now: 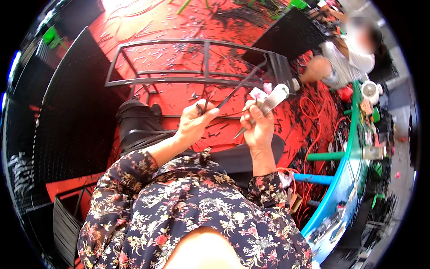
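Observation:
My left hand [193, 124] is closed around a dark flat strip [237, 88], which slants up and right to the far right part of a black metal frame [206, 60]. Short dark ends stick up past the fingers. In my right hand [260, 131] is a silver metal tool [274, 98] with a broad rounded end pointing up and right and a slim pointed tip at lower left. Its exact kind is not clear. Pinkish-white material [258, 93] shows just beyond this hand. Both hands are above my lap, on the near side of the frame.
Tall black woven panels [74, 103] stand at left, and a dark panel [286, 38] at far right. Strip scraps and an orange cord [309, 107] litter the red floor [148, 24]. A blue-green table [338, 188] curves along the right; another person [336, 65] sits beyond it.

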{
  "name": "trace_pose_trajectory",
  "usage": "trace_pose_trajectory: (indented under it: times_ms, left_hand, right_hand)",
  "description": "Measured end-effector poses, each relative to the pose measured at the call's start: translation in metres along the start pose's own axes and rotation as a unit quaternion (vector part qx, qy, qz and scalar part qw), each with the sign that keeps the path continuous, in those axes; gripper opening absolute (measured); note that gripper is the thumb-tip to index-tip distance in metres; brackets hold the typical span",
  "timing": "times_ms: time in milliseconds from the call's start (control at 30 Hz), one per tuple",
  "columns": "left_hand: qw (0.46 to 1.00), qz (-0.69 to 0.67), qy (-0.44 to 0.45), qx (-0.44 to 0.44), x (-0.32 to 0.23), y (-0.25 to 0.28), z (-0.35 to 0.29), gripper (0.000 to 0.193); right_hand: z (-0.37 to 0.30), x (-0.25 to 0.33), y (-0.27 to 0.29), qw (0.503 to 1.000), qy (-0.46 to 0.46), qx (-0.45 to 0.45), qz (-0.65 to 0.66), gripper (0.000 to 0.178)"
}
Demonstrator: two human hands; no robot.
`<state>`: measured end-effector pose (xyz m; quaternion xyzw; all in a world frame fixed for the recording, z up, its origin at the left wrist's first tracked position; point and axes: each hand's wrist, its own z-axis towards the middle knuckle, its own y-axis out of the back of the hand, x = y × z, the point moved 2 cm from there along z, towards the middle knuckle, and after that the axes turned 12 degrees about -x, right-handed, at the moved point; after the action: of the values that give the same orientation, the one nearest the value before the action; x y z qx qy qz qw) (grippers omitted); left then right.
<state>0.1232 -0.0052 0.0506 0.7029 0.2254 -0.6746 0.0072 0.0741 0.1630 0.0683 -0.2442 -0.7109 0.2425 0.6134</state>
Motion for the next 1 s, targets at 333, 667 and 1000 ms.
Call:
trace_pose_trajectory:
  times_ms: [333, 667, 1000]
  left_hand:
    - [0.973, 0.084, -0.125, 0.173, 0.0, 0.003, -0.028, 0.031]
    - [0.988, 0.052, -0.033, 0.144, 0.022, 0.02, -0.025, 0.023]
    - [0.984, 0.109, 0.011, 0.141, 0.033, 0.025, -0.022, 0.02]
  right_hand:
    - [0.023, 0.037, 0.038, 0.967, -0.062, 0.059, 0.241, 0.006]
    - [0.008, 0.051, 0.034, 0.99, 0.011, 0.024, 0.138, 0.006]
    - [-0.004, 0.055, 0.027, 0.998, 0.043, -0.02, 0.041, 0.007]
